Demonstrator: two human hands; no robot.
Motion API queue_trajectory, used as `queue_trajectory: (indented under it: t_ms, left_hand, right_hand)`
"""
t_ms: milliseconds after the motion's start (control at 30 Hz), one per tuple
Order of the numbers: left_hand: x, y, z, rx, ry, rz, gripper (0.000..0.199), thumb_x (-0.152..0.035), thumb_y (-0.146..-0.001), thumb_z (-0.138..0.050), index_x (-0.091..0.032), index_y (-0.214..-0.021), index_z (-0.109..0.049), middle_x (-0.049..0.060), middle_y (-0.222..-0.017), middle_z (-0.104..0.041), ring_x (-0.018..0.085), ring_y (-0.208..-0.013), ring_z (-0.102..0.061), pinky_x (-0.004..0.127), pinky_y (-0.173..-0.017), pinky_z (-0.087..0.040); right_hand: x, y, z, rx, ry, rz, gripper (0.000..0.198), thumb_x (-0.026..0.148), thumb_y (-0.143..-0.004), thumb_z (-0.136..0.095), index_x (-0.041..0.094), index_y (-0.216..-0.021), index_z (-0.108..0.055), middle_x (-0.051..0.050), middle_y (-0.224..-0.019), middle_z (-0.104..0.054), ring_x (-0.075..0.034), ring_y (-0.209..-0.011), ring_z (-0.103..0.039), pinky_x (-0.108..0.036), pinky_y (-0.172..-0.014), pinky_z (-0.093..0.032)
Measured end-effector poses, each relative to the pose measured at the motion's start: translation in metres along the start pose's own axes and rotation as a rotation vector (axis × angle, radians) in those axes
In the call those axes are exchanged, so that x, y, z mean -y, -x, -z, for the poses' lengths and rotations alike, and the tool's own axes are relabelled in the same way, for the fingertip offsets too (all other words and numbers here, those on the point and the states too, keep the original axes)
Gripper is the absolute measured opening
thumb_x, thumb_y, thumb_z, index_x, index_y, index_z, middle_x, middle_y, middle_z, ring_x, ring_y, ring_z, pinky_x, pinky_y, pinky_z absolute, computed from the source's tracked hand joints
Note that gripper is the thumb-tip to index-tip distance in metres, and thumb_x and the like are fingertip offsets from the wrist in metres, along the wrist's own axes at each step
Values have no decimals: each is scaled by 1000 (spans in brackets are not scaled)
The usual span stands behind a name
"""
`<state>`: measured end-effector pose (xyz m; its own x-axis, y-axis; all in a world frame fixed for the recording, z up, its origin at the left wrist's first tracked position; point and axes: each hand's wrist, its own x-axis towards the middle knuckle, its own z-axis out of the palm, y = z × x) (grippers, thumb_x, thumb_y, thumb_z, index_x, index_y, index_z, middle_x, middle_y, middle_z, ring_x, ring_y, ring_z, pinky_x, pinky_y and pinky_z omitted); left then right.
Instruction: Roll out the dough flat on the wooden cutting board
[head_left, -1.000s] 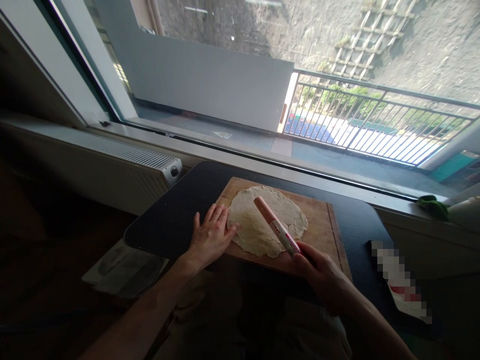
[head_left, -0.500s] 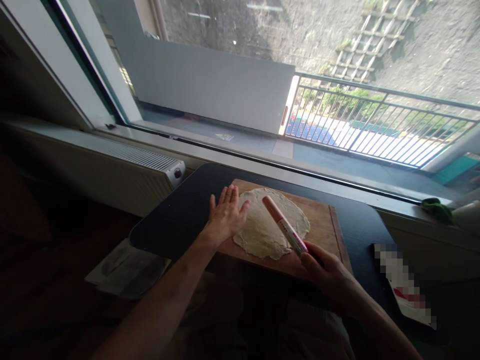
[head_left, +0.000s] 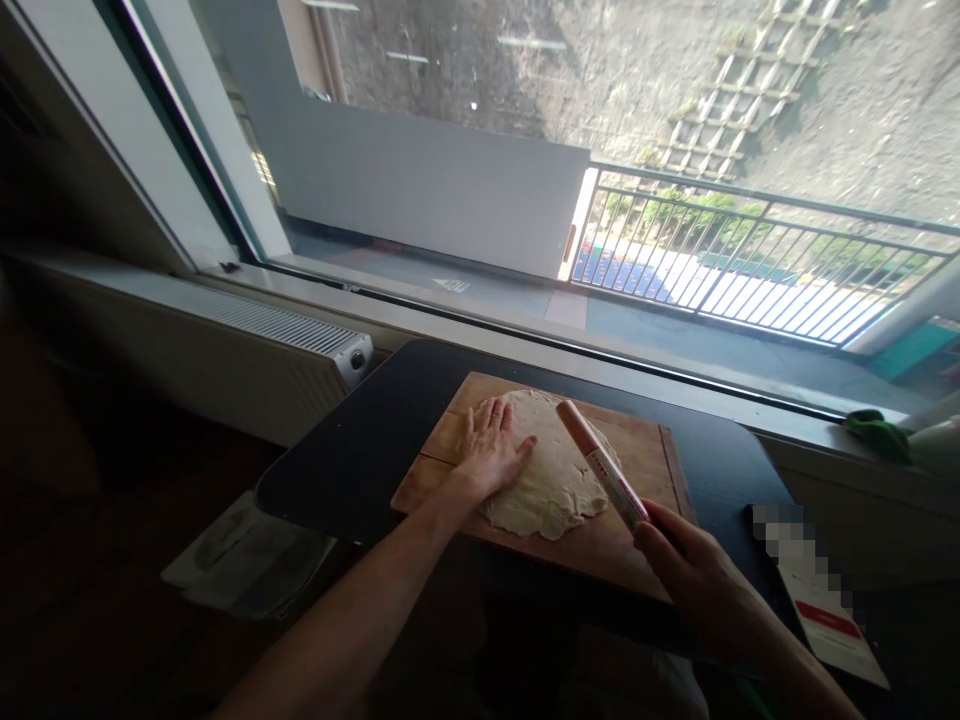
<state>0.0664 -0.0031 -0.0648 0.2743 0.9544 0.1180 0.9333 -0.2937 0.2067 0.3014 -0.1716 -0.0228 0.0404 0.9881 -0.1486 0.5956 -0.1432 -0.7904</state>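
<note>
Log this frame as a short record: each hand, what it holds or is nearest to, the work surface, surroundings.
Left hand: grip open, palm down, fingers spread over the left part of the dough
Right hand: grip closed around one end of the printed cylinder
Dough: flattened, uneven edge, on the wooden board
Printed cylinder: slanted over the dough; contact unclear
Wooden board: on the dark table
Surroundings: radiator at left, window ahead
</note>
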Motion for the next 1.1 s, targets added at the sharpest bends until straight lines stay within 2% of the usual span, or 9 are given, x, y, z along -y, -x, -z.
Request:
queue_trajectory:
  t_ms: [133, 267, 333, 400, 533, 633, 800, 967, 1100]
  left_hand:
    - [-2, -17, 2, 10, 4, -65, 74, -57, -91, -15, -8, -146, -23, 13, -153, -19, 25, -142, -12, 50, -114, -2]
    - [-6, -36, 10, 136, 12, -178, 66, -50, -91, -25, -12, -145, -26, 11, -153, -20, 24, -142, -12, 50, -114, -3]
    - [-6, -46, 15, 168, 50, -202, 62, -47, -90, -32, -14, -142, -34, 11, -152, -26, 25, -141, -18, 49, -114, -6]
    - [-5, -58, 23, 184, 92, -217, 53, -43, -89, -36, -18, -134, -46, 9, -146, -39, 24, -135, -32, 43, -112, -17]
    - [-6, -91, 37, 202, 123, -178, 39, -33, -87, -37, -21, -110, -66, 7, -116, -66, 23, -103, -60, 31, -89, -44]
    - [-11, -113, 38, 238, 139, -151, 33, -30, -81, -43, -20, -98, -70, 6, -99, -71, 21, -86, -64, 27, -73, -47]
    - [-16, -127, 33, 333, 181, -217, 30, -35, -75, -52, -23, -94, -71, 1, -93, -72, 17, -81, -64, 21, -68, -46]
    - [0, -130, 43, 247, 160, -205, 47, -38, -78, -48, -20, -120, -60, 5, -111, -67, 19, -95, -62, 25, -79, -46]
    - [16, -116, 51, 224, 116, -228, 40, -40, -79, -49, -27, -113, -65, 3, -112, -66, 21, -100, -60, 27, -84, -44]
  right_hand:
    - [-14, -7, 9, -60, -26, -7, 48, 54, -88, -44, 20, -119, -57, 0, -74, -57, -14, -63, -50, -22, -55, -40]
    - [-27, -10, 19, -124, -9, -2, 46, 52, -89, -45, 20, -120, -56, 1, -74, -55, -14, -65, -49, -22, -56, -39]
    - [-32, -9, 22, -136, -22, -13, 46, 51, -89, -44, 20, -121, -56, 1, -73, -55, -13, -63, -47, -22, -54, -38]
    - [-36, -8, 24, -148, -41, -10, 46, 51, -88, -45, 20, -120, -57, 0, -73, -55, -13, -63, -47, -22, -54, -38]
    - [-41, -7, 26, -165, -64, -11, 46, 52, -88, -45, 20, -120, -57, 0, -74, -56, -14, -66, -48, -22, -56, -39]
    - [-40, -5, 27, -147, -61, -27, 46, 52, -88, -45, 20, -120, -56, 0, -77, -57, -14, -68, -51, -22, -58, -40]
    - [-36, -8, 31, -132, -38, -12, 47, 51, -89, -43, 20, -120, -56, 0, -77, -59, -15, -68, -52, -22, -58, -40]
    - [-27, -59, 46, -157, 246, 212, 39, 44, -90, -43, 22, -117, -59, -2, -85, -63, -16, -73, -54, -24, -61, -39]
    - [-19, -127, 55, -216, 497, 374, 34, 37, -88, -49, 27, -118, -60, -5, -96, -64, -19, -87, -54, -27, -71, -40]
